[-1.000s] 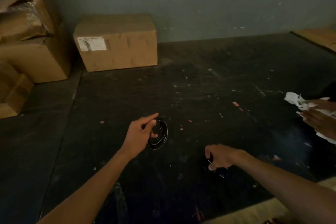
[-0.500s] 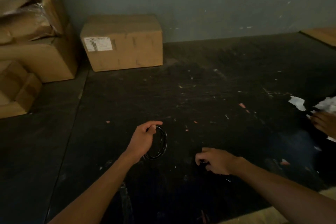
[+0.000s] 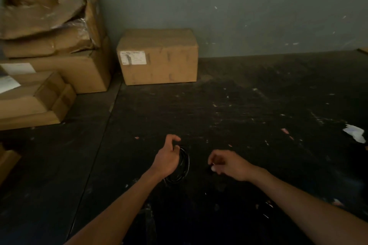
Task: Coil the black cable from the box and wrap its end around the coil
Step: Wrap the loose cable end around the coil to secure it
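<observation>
The left hand [image 3: 166,160] is closed around a small coil of black cable [image 3: 182,167], thumb and forefinger curled over the top of the loops, holding it above the dark tabletop [image 3: 249,105] toward its near edge, about midway along. The right hand [image 3: 229,165] sits just beside the coil, apart from it, fingers bunched in a pinch; it appears to grip the free end, but the cable is lost against the dark surface and I cannot tell for certain. Judged state of work: coiling looks largely complete and the wrapping of the end is the step in hand. Recommended practice: keep the left grip firm on the gathered loops so they do not spring apart, bring the free end across the bundle at right angles, pass it through the centre and pull each turn snug against the last. Low light makes the loose tail easy to lose, so keep it taut. A closed cardboard box [image 3: 158,56] stands at the far edge against the wall, with further stacked cartons [image 3: 49,61] at the far left corner and a white paper scrap [image 3: 355,133] by the right edge.
</observation>
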`<control>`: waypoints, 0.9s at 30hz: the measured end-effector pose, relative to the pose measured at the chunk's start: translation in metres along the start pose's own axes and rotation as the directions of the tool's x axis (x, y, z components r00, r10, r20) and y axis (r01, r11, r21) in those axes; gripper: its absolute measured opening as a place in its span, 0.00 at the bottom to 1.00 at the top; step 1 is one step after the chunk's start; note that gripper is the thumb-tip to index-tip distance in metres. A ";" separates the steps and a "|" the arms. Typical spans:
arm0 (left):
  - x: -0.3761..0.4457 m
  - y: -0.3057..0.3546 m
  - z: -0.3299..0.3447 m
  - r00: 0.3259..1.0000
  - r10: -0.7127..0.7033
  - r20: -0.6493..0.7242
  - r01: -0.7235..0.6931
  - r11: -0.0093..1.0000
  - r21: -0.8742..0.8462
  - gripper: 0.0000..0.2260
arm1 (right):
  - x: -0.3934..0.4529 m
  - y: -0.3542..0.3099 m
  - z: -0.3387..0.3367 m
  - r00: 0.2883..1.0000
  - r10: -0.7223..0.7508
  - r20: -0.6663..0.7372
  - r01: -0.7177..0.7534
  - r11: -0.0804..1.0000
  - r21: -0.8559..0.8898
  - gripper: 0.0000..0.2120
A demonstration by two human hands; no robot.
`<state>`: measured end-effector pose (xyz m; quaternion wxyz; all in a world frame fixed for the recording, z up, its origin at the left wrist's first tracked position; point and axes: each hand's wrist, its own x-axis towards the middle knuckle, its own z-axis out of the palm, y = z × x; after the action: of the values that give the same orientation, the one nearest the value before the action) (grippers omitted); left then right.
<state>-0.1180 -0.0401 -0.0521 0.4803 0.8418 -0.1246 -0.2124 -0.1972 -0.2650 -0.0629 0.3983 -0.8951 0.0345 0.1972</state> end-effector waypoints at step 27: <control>-0.012 0.047 -0.007 0.966 0.257 0.010 -0.246 0.935 -0.255 0.09 | 0.004 -0.099 -0.041 0.845 -0.388 -0.367 0.377 0.920 -0.106 0.07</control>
<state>-0.1258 -0.0537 -0.0051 0.6036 0.7465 -0.2136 -0.1814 -0.1588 -0.2272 0.0294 0.4018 -0.9108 -0.0706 -0.0633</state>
